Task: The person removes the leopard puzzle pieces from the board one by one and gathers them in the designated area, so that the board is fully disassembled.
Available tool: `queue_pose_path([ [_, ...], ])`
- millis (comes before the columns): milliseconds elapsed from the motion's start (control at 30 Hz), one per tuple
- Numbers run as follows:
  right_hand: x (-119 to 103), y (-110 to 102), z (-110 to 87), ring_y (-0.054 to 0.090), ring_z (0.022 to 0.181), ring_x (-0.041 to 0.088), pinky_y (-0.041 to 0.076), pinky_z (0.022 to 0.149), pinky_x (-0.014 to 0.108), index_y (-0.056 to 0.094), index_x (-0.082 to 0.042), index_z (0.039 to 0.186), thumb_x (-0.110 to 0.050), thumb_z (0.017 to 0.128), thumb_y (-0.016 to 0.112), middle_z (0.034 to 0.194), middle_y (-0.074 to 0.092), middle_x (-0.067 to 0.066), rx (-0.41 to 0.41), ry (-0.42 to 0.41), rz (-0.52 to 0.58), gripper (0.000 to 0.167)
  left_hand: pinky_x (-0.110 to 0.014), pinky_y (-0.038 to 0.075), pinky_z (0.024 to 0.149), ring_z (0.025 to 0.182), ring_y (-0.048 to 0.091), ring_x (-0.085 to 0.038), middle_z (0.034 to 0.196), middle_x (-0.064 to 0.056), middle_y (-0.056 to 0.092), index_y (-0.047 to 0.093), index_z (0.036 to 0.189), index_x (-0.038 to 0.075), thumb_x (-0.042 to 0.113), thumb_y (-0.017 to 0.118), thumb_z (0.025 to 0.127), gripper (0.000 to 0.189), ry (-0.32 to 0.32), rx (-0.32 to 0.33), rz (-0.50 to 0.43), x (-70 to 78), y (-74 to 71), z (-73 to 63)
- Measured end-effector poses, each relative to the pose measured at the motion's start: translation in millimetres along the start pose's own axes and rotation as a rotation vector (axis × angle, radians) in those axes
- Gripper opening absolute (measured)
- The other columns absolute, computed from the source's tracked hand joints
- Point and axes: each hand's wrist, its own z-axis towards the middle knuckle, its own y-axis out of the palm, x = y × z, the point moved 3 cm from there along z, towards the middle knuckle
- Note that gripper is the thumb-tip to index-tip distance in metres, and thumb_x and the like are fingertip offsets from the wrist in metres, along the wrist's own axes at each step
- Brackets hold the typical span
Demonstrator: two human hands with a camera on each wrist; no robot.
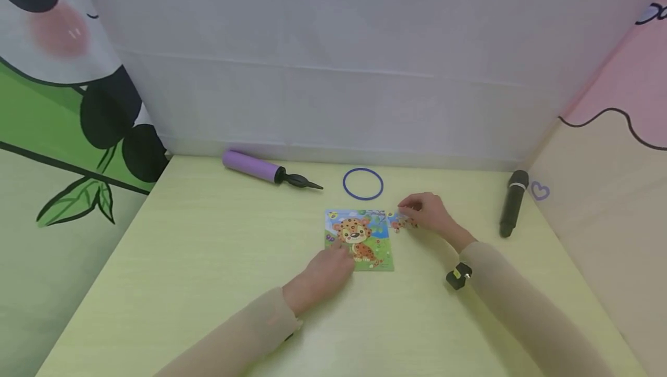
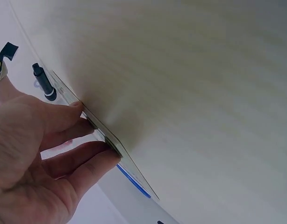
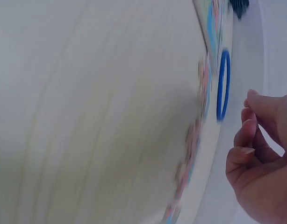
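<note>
A leopard-cub jigsaw puzzle (image 1: 372, 244) lies flat on the table, seen nearly edge-on in the left wrist view. My left hand (image 1: 329, 267) holds it at the lower-left corner, with thumb and fingertips against its edges and part of that corner covered. Beside the upper right side lie several loose puzzle pieces (image 1: 396, 223), touching or overlapping one another. My right hand (image 1: 428, 212) hovers just above these pieces, fingers loosely curled. Nothing shows between the right fingertips (image 3: 248, 125) in the right wrist view, where the pieces are blurred.
Behind the puzzle is a blue ring (image 1: 363, 198). A purple hand pump (image 1: 252, 167) with a black nozzle lies at the back left. Toward the right edge lies a black microphone (image 1: 513, 203). A pale fabric wall (image 1: 333, 105) borders the table's back.
</note>
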Motion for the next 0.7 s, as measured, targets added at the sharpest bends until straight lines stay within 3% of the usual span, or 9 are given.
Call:
queue_pose_path([
  [233,-41,40,17.2,0.062,0.077,0.013,0.053,0.072,0.03,0.074,-0.005,0.097,-0.014,0.088,0.07,0.086,0.07,0.0,-0.142,-0.089,0.06,0.013,-0.025,0.056,0.064,0.091,0.059,-0.025,0.092,-0.009,0.064,0.072,0.093,0.005,0.002,0.065,0.086,0.011,-0.024,-0.004,-0.02,0.2,1.0,-4.7],
  [333,-48,48,21.1,0.063,0.082,0.012,0.053,0.076,0.029,0.074,-0.006,0.097,-0.016,0.086,0.072,0.091,0.07,0.0,-0.152,-0.074,0.096,0.015,-0.024,0.055,0.065,0.094,0.059,-0.025,0.1,-0.012,0.064,0.068,0.108,0.001,0.001,0.064,0.086,0.022,-0.041,-0.042,-0.035,1.6,1.4,-9.7],
  [467,-52,56,24.0,0.064,0.085,0.013,0.053,0.078,0.029,0.074,-0.007,0.1,-0.017,0.087,0.072,0.094,0.071,0.001,-0.161,-0.055,0.111,0.017,-0.029,0.055,0.078,0.114,0.052,-0.031,0.121,-0.019,0.057,0.057,0.127,-0.001,0.001,0.059,0.089,0.038,-0.058,-0.107,-0.047,3.9,1.3,-15.1],
  [700,-62,71,29.0,0.065,0.089,0.014,0.053,0.082,0.032,0.075,-0.009,0.101,-0.019,0.089,0.069,0.097,0.071,0.001,-0.189,-0.115,0.085,0.016,-0.033,0.052,0.086,0.126,0.042,-0.036,0.134,-0.024,0.048,0.05,0.134,-0.003,0.002,0.052,0.093,0.041,-0.063,-0.161,-0.059,6.4,0.8,-19.6],
])
